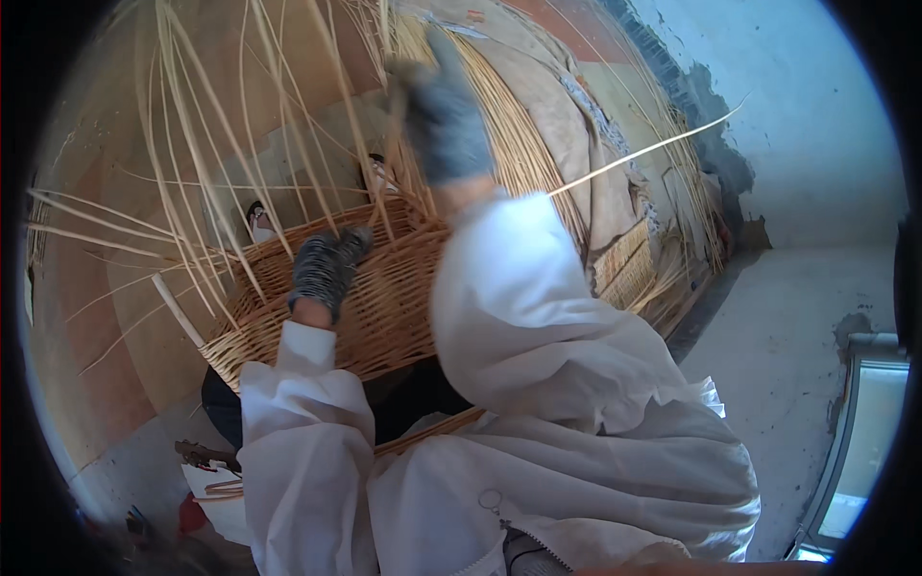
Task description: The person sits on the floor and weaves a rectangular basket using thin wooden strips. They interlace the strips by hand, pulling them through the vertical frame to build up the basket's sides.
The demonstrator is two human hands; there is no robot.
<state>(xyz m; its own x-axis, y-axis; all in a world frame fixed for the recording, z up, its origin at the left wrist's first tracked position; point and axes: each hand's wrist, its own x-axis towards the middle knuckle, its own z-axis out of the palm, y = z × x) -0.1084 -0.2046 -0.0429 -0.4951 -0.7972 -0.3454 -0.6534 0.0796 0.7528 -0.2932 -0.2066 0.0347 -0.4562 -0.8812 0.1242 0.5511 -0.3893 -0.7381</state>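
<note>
Wicker basket (389, 322) sits right in front of the white jacket (595, 461), long bare stakes (351, 115) fanning off its far edge. Left hand (327, 274), grey glove, on the woven wall by the upper edge; can't tell if it's gripping. Right hand (444, 120) blurred, raised by the rod bundle (514, 110); finger spread unclear.

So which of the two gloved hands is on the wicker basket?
The left hand, lying against the weave of the wicker basket. The right hand sets it apart: motion-blurred, it appears higher in the picture, past the basket.
</note>
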